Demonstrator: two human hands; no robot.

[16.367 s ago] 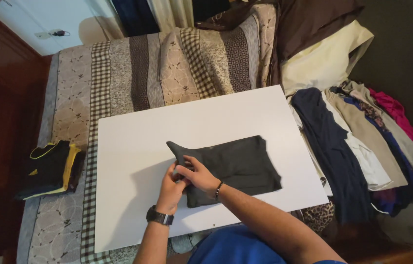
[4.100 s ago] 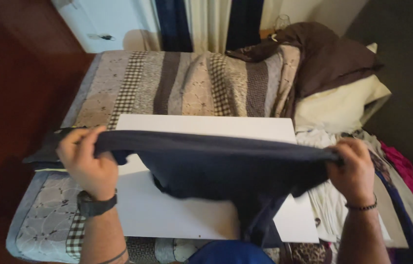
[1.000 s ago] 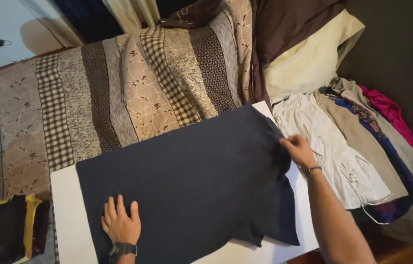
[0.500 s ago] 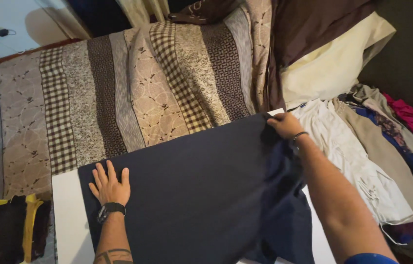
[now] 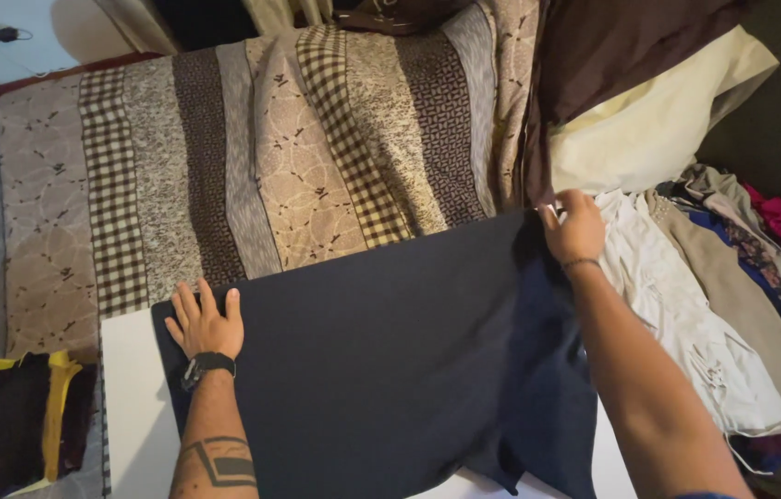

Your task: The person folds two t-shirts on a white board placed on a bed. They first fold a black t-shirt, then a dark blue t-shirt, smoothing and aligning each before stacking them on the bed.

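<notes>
Head view: the left hand (image 5: 203,322), at lower left of the frame, lies flat with fingers spread apart, palm down on the near-left corner of the dark navy garment (image 5: 381,351). It grips nothing; it only presses the cloth. A black watch sits on its wrist.

The right hand (image 5: 575,226), right of centre in the upper half, is closed, fingers pinched on the garment's far right corner, lifting that edge slightly off the surface. A thin bracelet circles the wrist.

The navy garment fills the centre and lower middle of the frame. It is a soft, matte knit, spread mostly smooth, with looser folds bunched under the right forearm. It lies on a flat white board (image 5: 127,407), hard and smooth, bare at lower left.

Above lies a patchwork bedspread (image 5: 252,157) of beige and brown strips, checked and floral. At upper right are a cream pillow (image 5: 658,120) and a brown one. At right, a pile of loose clothes (image 5: 714,286), white, tan, blue and pink. At lower left, a folded black-and-yellow stack (image 5: 16,420).
</notes>
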